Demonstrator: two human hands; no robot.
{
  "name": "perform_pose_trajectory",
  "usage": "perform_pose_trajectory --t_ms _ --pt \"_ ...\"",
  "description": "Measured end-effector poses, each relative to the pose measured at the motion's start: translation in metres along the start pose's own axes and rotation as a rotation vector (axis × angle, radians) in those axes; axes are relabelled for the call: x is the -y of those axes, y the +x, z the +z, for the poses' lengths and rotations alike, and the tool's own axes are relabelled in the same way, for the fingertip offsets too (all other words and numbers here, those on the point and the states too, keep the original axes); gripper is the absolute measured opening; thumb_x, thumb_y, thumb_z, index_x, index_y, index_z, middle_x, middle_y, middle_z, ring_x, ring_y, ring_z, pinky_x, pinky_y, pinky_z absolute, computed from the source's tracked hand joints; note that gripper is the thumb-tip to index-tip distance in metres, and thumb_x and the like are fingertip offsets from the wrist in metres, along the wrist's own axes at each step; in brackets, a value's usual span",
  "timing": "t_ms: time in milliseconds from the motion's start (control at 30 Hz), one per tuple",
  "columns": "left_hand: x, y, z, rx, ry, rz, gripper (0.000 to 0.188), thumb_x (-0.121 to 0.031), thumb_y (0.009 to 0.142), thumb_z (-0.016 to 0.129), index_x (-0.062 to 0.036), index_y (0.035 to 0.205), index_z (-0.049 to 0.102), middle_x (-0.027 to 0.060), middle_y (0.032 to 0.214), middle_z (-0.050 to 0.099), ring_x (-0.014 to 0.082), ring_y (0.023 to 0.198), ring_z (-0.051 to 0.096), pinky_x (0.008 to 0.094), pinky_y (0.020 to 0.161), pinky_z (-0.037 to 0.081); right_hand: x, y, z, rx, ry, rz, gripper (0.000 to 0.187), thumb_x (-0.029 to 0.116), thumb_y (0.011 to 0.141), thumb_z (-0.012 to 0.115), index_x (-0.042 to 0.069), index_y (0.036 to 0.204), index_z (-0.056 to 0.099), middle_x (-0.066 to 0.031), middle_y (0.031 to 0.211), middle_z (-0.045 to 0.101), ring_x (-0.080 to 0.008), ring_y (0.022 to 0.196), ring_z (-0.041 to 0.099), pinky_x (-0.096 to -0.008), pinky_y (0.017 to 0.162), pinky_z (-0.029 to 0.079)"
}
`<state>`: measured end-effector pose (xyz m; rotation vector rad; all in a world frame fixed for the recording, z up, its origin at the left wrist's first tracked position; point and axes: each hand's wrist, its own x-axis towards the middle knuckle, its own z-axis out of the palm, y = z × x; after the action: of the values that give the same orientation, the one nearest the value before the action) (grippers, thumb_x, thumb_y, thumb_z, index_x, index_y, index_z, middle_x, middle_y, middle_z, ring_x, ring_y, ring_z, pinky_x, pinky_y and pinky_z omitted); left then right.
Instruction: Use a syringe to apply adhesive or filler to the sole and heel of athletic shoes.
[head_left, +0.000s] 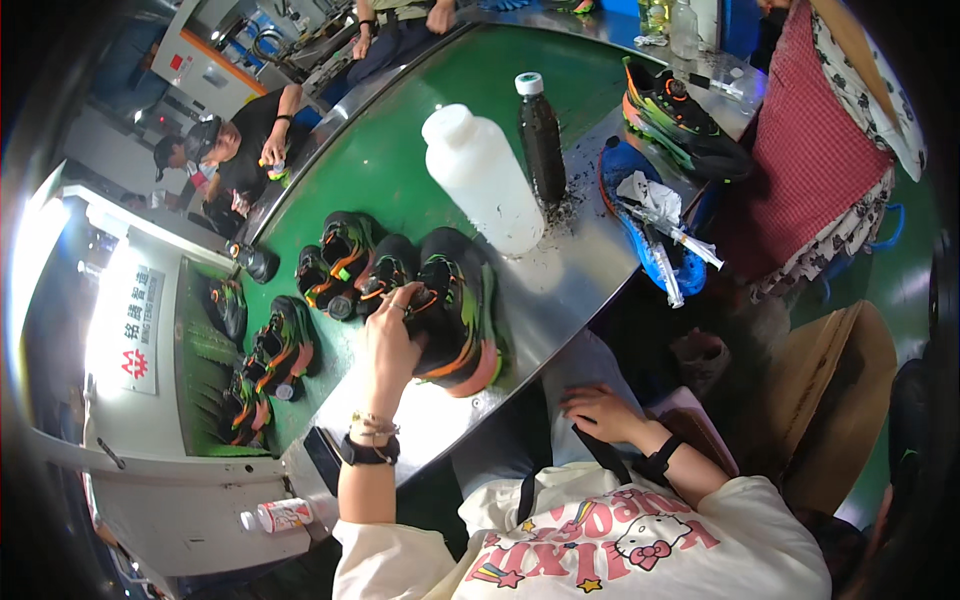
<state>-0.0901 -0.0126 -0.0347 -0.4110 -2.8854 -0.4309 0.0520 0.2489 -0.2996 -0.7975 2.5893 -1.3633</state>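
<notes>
Left hand [392, 335] on the big black mesh sports shoe with orange-and-green sole [462, 315], which stands on the green worktop with metal edging [390, 170], near its front edge. Fingers bent over the shoe's opening; whether they pinch anything there, cannot tell. Right hand [605, 412] lies on the lap, fingers loosely spread, nothing seen in it.

Progress, as judged: shoe under handling, not lifted clear. Upper and sole look already joined; no finished mark of any step shows on it, so what is left cannot be read. Matching black-and-orange shoe [350, 240] among those to its left; another dark shoe with orange-green sole [285, 340] farther left. None of these is held.

White plastic bottle [485, 180] and clear bottle of dark contents [541, 140] stand beyond, both capped, untouched by either hand.
</notes>
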Motion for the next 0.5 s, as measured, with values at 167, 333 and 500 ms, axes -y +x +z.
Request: perform_pose_trajectory --t_ms 167,333,500 --pt "0.025 0.067 0.004 0.07 0.138 -0.007 0.062 -0.006 0.065 0.079 -0.0178 0.122 0.058 0.0115 0.108 0.068 0.0344 0.096 0.066 0.0419 0.079 0.053 -0.004 -0.004 0.004 -0.002 -0.011 -0.083 0.017 0.016 0.083 0.061 0.011 0.096 0.071 -0.0001 0.12 0.065 -0.0206 0.126 0.051 -0.041 0.105 0.036" --pt "0.055 0.139 0.013 0.031 0.162 -0.075 0.076 -0.015 0.065 0.083 -0.025 0.133 0.05 0.015 0.107 0.068 0.0365 0.096 0.066 0.0439 0.081 0.054 -0.004 -0.007 0.007 -0.01 -0.015 -0.047 0.017 0.017 0.084 0.06 0.01 0.096 0.071 0.0005 0.121 0.065 -0.0202 0.127 0.05 -0.04 0.108 0.035" --pt "0.123 0.187 0.049 -0.005 0.213 -0.059 0.07 -0.018 0.067 0.082 -0.0247 0.13 0.052 0.0086 0.113 0.067 0.0329 0.101 0.065 0.0432 0.081 0.055 -0.015 -0.011 0.012 -0.064 -0.054 -0.028 0.017 0.018 0.085 0.064 0.014 0.1 0.071 0.0056 0.119 0.066 -0.0184 0.125 0.052 -0.0407 0.103 0.037"
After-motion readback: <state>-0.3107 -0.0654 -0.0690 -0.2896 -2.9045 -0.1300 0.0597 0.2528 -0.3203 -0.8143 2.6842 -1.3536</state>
